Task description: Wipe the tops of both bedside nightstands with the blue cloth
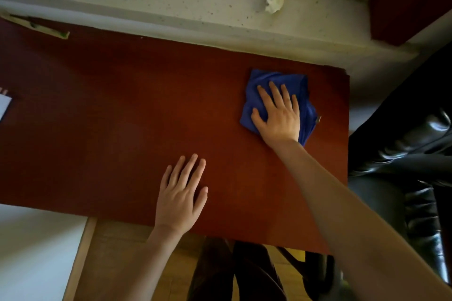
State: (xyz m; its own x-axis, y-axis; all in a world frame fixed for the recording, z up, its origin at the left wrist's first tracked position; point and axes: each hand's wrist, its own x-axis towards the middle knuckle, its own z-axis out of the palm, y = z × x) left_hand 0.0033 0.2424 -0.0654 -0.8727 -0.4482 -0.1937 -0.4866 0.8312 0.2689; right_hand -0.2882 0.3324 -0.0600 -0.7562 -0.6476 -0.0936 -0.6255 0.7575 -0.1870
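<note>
The blue cloth (277, 102) lies bunched near the table's (122, 110) far right corner under the flat, spread right hand (278, 117), while the left hand (181, 193) rests empty, palm down, near the front edge.

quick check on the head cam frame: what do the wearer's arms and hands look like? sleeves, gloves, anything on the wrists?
Both are bare. The left hand and right hand wear no gloves, and no rings show on the fingers. No watch, band or marking is visible on either wrist. No sleeve shows on either forearm; the right one is bare all the way to the frame edge. Below the tabletop, dark trousers are visible.
</note>
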